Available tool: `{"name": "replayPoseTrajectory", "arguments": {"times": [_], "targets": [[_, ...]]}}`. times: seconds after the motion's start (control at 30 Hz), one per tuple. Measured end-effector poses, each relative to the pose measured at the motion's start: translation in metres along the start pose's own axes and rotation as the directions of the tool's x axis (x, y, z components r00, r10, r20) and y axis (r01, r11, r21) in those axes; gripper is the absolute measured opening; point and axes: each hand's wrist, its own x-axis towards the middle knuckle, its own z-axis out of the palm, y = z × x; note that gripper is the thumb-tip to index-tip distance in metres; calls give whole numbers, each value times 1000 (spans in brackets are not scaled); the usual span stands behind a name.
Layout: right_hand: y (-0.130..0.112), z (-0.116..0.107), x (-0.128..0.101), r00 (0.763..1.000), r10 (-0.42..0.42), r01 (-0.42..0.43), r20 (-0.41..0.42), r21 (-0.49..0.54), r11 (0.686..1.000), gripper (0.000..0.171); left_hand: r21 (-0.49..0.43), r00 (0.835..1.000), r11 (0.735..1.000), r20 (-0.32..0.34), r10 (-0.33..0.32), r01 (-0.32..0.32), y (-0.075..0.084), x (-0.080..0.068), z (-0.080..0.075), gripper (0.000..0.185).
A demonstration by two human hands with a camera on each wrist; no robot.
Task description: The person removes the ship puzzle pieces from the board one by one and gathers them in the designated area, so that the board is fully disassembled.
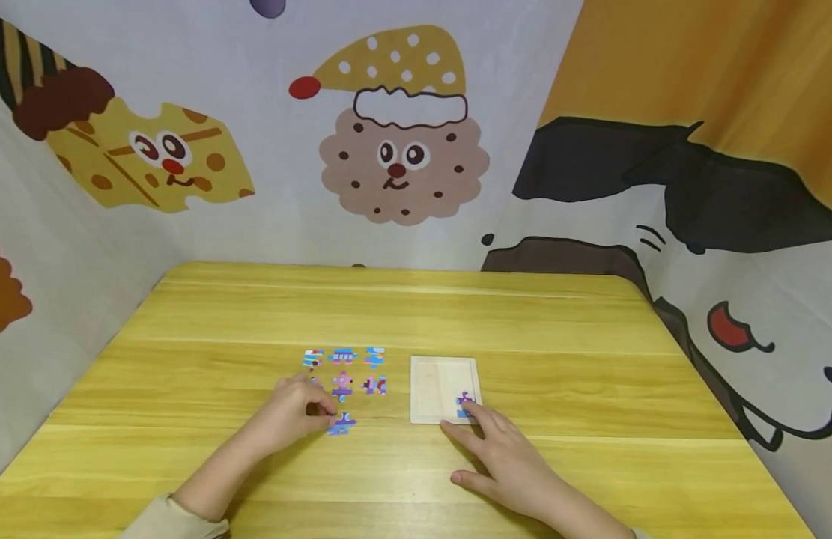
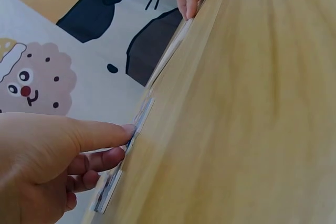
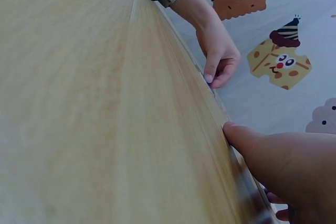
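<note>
On the yellow wooden tabletop [image 1: 402, 314] lies a loose group of small colourful jigsaw pieces [image 1: 343, 370], set out in rows just left of a pale square puzzle tray [image 1: 430, 389]. The left hand [image 1: 296, 410] rests on the near left corner of that group, its fingers curled down over the pieces there; the thumb tip touches the edge of a blue and purple jigsaw piece [image 1: 341, 424] lying nearest the person. In the left wrist view the thumb [image 2: 100, 134] presses against the thin edge of that piece, with the other fingers bent beneath it, so the grip is narrow, pinching at the piece rather than lifting it.

The right hand [image 1: 499, 442] lies flat at the tray's near right corner, fingers straight and spread, the grip wide and holding nothing. Its fingertips touch a purple and blue piece in the tray [image 1: 464, 404], seated in the near right corner. Cartoon-printed fabric [image 1: 402, 150] hangs behind the tabletop and along both sides.
</note>
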Motion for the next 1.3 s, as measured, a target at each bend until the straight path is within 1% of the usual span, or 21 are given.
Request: {"name": "replayPoseTrajectory", "arguments": {"times": [0.17, 0.3, 0.4, 0.77, 1.03, 1.3], "targets": [[1, 1, 0, 1000, -8, 8, -9, -5, 1000, 64, -20, 1000, 1000, 1, -3, 3, -1, 0, 0, 14], [1, 2, 0, 1000, -13, 13, -16, -17, 1000, 64, -31, 1000, 999, -5, 7, -8, -2, 1, 0, 15], [2, 2, 0, 1000, -12, 12, -25, -16, 1000, 64, -29, 1000, 999, -12, 18, -18, -2, 2, 0, 15], [1, 2, -1, 999, 14, -14, -31, 7, 1000, 64, -21, 1000, 1000, -3, 10, -10, -2, 2, 0, 14], [0, 1, -1, 997, 68, -69, 19, 42, 997, 65, -11, 1000, 1000, 12, -5, 5, -1, 3, -2, 13], [0, 1, -3, 997, 73, -74, 17, 49, 996, 63, -31, 1000, 1000, -4, -1, 1, 0, 3, -2, 11]]}}
